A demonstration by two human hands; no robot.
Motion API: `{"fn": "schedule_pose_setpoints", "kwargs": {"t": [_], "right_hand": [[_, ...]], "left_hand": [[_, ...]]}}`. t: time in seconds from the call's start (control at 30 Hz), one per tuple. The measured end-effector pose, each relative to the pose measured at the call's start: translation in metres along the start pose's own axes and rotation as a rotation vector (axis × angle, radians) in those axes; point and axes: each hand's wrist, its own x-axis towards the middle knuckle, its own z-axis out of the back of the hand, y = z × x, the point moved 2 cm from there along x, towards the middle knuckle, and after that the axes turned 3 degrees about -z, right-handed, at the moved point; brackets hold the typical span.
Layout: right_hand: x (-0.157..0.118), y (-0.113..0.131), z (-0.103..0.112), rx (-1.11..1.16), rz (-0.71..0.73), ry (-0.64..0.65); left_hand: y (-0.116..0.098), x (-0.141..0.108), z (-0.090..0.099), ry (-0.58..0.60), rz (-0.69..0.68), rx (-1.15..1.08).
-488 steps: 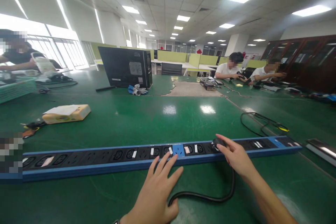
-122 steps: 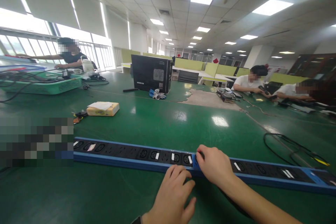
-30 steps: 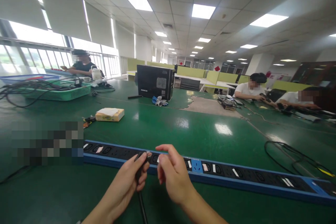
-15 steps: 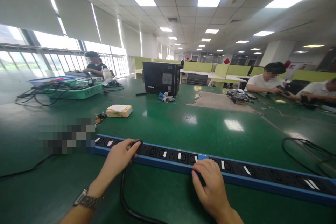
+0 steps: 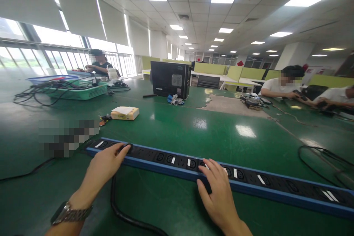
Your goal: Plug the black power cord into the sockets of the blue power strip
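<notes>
left hand [image 5: 105,163] on plug [image 5: 131,147] at power strip [image 5: 181,162]

in the head view, the power strip, long, black-faced and blue-edged, bears white labels [image 5: 235,173] and runs from eight to four o'clock on a glossy green table [image 5: 177,129]. a computer tower [image 5: 168,79] stands near twelve under a lit ceiling [image 5: 193,11] (a person [image 5: 282,87] sits toward three). at eight, the left hand pinches the mostly hidden plug, black cable [image 5: 118,212] below; at five, the right hand [image 5: 217,190] spreads its fingers over the strip.

The black computer case [image 5: 166,79] stands on the green table [image 5: 177,129]. Relative to the case: gloves [image 5: 176,100], directly in front; tissue pack [image 5: 125,113], front left; green basket [image 5: 85,93], left; black chair [image 5: 208,82], behind right.
</notes>
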Motion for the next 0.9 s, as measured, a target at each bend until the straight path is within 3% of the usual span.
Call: {"fn": "schedule_pose_setpoints", "kwargs": {"t": [0.13,0.23,0.5,0.9], "right_hand": [[-0.002,-0.005,-0.004,-0.042,-0.038,0.018],[-0.002,-0.006,-0.005,-0.041,-0.047,0.024],[-0.002,-0.004,-0.001,-0.036,-0.041,0.009],[-0.004,-0.004,-0.002,0.017,-0.006,0.011]], "left_hand": [[0.014,0.007,0.01,-0.052,0.007,0.058],[0.019,0.011,0.012,-0.026,-0.044,0.063],[0.005,0.02,-0.004,0.081,-0.185,0.036],[-0.014,0.017,0.012,0.026,-0.133,0.195]]}}
